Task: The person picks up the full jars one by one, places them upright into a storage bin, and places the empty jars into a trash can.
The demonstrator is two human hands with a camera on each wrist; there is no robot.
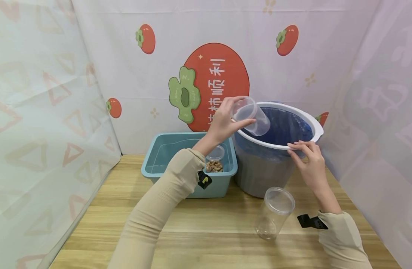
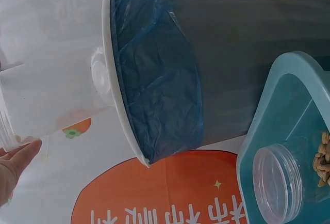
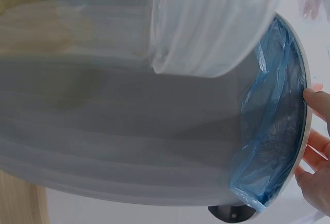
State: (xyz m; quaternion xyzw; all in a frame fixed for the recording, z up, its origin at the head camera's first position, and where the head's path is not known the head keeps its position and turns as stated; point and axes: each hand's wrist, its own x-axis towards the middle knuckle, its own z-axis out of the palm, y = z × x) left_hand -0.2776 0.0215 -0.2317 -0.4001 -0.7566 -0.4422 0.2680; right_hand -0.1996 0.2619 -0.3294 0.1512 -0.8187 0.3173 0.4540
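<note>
Over bin (image 1: pixel 313 129) mouth, left hand (image 1: pixel 223 125) gripped clear jar (image 1: pixel 251 118), tipped, apparently emptied. Right hand (image 1: pixel 308 162) steadied rim, fingers straight. Empty jar (image 1: pixel 274 213) on table; nut-filled jar (image 1: pixel 214 160) left in teal tub (image 1: pixel 159 149).

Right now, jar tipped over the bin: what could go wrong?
1. The left hand grips the tilted jar only near its base; it might slip into the bin.
2. The right hand merely rests on the bin's rim, so the bin could shift.
3. The right sleeve could knock the empty jar beside it.
</note>
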